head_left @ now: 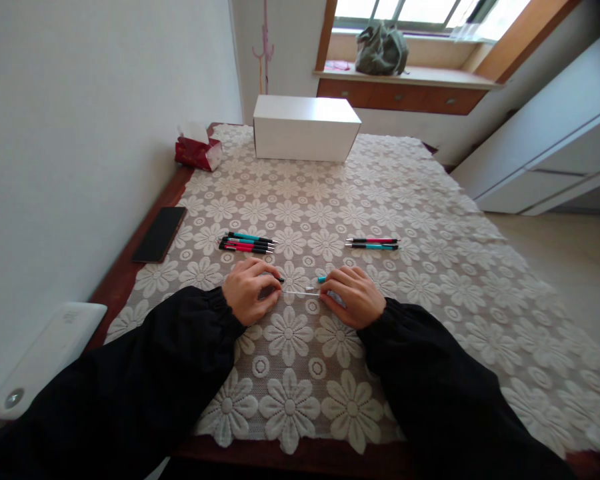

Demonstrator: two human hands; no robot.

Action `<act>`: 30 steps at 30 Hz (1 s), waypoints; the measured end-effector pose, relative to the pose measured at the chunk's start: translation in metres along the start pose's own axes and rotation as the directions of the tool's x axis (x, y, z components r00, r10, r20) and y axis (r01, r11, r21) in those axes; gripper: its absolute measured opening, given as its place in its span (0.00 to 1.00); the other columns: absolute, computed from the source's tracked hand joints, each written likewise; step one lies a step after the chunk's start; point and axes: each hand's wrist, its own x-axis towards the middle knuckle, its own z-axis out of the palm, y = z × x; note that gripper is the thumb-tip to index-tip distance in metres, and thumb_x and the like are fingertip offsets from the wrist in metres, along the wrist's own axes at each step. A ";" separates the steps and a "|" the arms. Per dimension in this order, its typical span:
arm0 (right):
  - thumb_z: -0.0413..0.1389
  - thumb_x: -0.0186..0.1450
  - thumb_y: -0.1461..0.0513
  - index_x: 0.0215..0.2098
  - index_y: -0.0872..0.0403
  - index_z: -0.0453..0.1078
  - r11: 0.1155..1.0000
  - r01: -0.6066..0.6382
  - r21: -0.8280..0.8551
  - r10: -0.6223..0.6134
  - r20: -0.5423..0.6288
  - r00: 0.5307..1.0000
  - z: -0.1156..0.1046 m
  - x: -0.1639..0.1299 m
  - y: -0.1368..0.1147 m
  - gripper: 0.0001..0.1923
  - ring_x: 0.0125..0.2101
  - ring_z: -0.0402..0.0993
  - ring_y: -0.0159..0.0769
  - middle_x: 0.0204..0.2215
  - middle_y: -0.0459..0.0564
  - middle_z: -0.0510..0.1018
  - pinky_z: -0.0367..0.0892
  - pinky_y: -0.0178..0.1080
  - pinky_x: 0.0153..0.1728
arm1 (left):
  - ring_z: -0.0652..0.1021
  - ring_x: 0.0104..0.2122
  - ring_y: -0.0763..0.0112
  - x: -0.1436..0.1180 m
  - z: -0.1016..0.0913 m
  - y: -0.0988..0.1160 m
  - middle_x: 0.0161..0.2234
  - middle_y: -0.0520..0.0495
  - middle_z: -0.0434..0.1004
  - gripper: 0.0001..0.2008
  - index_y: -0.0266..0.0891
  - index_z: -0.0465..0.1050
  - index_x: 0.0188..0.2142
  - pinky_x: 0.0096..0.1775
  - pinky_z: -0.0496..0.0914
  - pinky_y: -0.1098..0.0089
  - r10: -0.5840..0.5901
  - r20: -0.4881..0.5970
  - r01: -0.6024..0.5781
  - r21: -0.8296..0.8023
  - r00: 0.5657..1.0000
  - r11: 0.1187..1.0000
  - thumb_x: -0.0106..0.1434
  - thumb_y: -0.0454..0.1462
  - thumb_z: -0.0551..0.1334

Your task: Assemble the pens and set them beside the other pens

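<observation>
Near the worktop's front edge, left hand (pixel 250 290) and right hand (pixel 353 295) pinch a pen's (pixel 300 288) opposite ends, lying crosswise between them.

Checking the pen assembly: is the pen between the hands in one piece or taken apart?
Taken apart: the left hand holds a dark piece, the right hand a teal piece, with a thin refill between them.

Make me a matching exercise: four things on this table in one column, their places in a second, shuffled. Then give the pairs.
Things:
1. white box
2. black phone
3. red tissue pack
4. two pens

Places:
A. bare wood at the table's left edge
B. beyond the right hand
C. far middle of the lace cloth
D. far left corner, left of the box

Pairs: 1-C, 2-A, 3-D, 4-B
</observation>
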 end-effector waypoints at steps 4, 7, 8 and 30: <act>0.53 0.73 0.59 0.36 0.51 0.73 1.000 -0.002 0.002 0.002 0.002 1.000 0.000 0.000 0.000 0.09 0.37 0.68 0.40 0.35 0.51 0.78 0.58 0.43 0.41 | 0.76 0.48 0.58 0.000 0.000 0.000 0.43 0.49 0.83 0.04 0.45 0.81 0.33 0.51 0.70 0.54 -0.002 0.003 0.002 0.007 1.000 1.000 0.63 0.38 0.66; 0.53 0.73 0.59 0.36 0.51 0.74 1.000 -0.006 0.002 0.006 0.005 1.000 -0.001 0.001 -0.001 0.10 0.38 0.68 0.40 0.35 0.51 0.78 0.58 0.43 0.41 | 0.76 0.48 0.58 -0.001 0.001 0.000 0.44 0.49 0.83 0.03 0.45 0.81 0.33 0.51 0.69 0.54 0.009 0.000 -0.009 0.002 1.000 1.000 0.63 0.38 0.67; 0.53 0.73 0.59 0.36 0.51 0.74 1.000 -0.003 0.001 0.003 0.000 1.000 0.000 0.001 -0.001 0.10 0.37 0.68 0.39 0.35 0.51 0.78 0.58 0.43 0.41 | 0.76 0.48 0.58 -0.001 0.001 0.000 0.44 0.49 0.83 0.03 0.45 0.81 0.33 0.51 0.69 0.54 0.013 -0.003 -0.013 -0.001 1.000 1.000 0.63 0.38 0.67; 0.45 0.76 0.63 0.49 0.53 0.70 0.969 0.020 0.247 -0.025 0.018 1.000 0.014 0.001 -0.033 0.12 0.36 0.77 0.38 0.38 0.52 0.82 0.68 0.40 0.39 | 0.77 0.48 0.62 0.001 0.001 0.001 0.41 0.51 0.85 0.06 0.45 0.80 0.34 0.51 0.69 0.60 0.230 -0.088 -0.228 0.029 0.969 0.973 0.67 0.40 0.66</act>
